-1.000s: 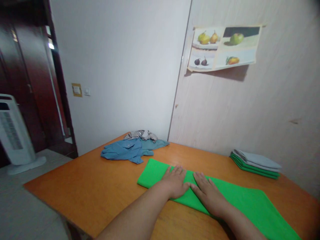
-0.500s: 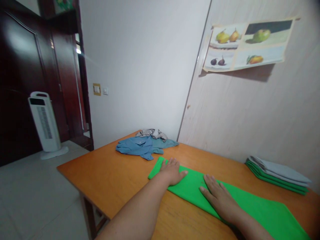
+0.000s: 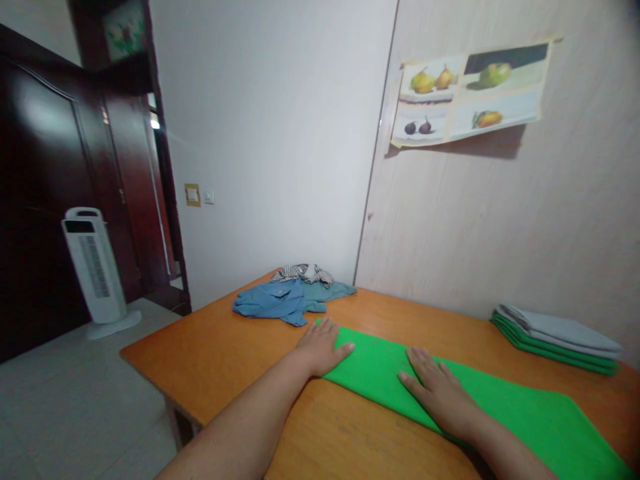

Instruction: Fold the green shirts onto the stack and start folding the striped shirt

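Lying flat on the orange table (image 3: 225, 360), a long folded green cloth (image 3: 480, 407) stretches rightward. The left hand (image 3: 320, 347) presses its left end, fingers spread flat. The right hand (image 3: 437, 390) rests open-palmed near its middle.

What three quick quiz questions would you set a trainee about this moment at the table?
1. True or false: the left hand and the right hand both lie flat on the green cloth.
2. Which thing lies nearest the left hand? A) the blue shirt B) the folded stack C) the white tower fan
3. What colour is the top cloth of the folded stack?

Key: 1 true; 2 A; 3 grey.
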`<state>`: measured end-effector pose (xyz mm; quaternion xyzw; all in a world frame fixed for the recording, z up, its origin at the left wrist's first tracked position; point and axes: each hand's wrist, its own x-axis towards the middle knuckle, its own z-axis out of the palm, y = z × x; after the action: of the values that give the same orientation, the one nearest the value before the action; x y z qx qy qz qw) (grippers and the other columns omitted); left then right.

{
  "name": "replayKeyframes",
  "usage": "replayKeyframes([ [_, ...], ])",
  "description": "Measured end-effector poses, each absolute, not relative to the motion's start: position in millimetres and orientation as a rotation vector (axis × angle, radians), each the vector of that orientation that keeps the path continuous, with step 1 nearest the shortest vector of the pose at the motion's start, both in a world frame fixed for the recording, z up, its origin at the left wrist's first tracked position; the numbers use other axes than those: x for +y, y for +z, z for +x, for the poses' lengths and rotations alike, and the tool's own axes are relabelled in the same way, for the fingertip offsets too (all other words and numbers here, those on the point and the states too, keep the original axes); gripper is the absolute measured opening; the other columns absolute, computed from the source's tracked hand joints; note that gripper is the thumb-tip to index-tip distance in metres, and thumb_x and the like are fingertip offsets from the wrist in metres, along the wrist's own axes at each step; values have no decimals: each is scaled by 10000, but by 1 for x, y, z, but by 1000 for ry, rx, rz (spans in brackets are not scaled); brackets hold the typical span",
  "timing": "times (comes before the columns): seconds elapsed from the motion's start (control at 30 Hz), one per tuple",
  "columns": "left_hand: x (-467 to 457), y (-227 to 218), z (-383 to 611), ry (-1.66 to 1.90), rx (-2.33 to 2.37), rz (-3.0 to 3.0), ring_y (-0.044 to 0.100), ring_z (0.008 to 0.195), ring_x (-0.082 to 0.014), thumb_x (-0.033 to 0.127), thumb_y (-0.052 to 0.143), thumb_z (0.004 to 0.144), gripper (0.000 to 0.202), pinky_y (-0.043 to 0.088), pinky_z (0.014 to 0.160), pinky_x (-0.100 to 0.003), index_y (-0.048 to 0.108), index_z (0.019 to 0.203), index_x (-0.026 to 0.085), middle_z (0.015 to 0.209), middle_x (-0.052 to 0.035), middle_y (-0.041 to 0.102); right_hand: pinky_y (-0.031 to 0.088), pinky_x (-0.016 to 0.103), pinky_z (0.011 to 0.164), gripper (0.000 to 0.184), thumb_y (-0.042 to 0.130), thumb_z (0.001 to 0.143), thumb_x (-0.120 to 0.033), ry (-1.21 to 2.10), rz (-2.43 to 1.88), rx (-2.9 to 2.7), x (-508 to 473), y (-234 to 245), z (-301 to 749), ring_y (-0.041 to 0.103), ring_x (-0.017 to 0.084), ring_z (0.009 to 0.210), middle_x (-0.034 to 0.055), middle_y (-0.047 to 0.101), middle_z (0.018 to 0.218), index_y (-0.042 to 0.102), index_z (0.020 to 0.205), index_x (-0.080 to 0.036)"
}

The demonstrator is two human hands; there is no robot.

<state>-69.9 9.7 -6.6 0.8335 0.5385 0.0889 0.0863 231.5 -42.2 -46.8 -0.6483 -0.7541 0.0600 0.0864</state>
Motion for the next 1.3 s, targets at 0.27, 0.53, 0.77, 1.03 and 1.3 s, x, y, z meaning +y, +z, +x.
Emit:
replayKeyframes([
  [0.27, 12, -7, -73, 224, 1610, 2460, 63, 1539, -329, 862, 217, 839, 1059, 102, 1226, -530, 254, 1580, 105, 1650, -174, 145, 110, 495, 1249, 950, 216, 900, -788, 215, -1937, -2262, -43, -38, 229, 117, 279, 1535, 82, 205, 1648, 251, 1584, -130],
  [0.53, 4, 0, -85, 240, 1703, 2480, 68, 1541, -313, 781, 150, 912, 948, 48, 1214, -578, 285, 1568, 111, 1648, -173, 142, 95, 497, 1247, 922, 221, 916, -754, 235, -1973, -2256, -47, -30, 221, 110, 274, 1537, 87, 172, 1657, 247, 1584, -120],
  [0.77, -2, -7, -104, 137, 1684, 2480, 58, 1541, -320, 804, 149, 896, 936, -16, 1182, -655, 221, 1594, 186, 1658, -120, 78, 97, 493, 1245, 917, 225, 915, -748, 238, -1970, -2257, -47, -28, 220, 111, 275, 1537, 93, 178, 1655, 238, 1588, -125],
  [1.03, 12, 5, -88, 258, 1758, 2574, 158, 1531, -301, 700, 142, 961, 833, 78, 1209, -589, 352, 1540, 139, 1636, -152, 228, 70, 497, 1243, 931, 222, 908, -761, 251, -1931, -2249, -44, -32, 220, 114, 279, 1537, 106, 181, 1653, 238, 1588, -125],
  [1.3, 17, -12, -91, 143, 1681, 2452, 35, 1545, -285, 771, 144, 915, 919, 58, 1214, -576, 231, 1590, 153, 1663, -108, 90, 73, 480, 1243, 932, 234, 907, -756, 272, -1932, -2238, -50, -22, 216, 108, 271, 1539, 103, 170, 1655, 245, 1586, -117],
])
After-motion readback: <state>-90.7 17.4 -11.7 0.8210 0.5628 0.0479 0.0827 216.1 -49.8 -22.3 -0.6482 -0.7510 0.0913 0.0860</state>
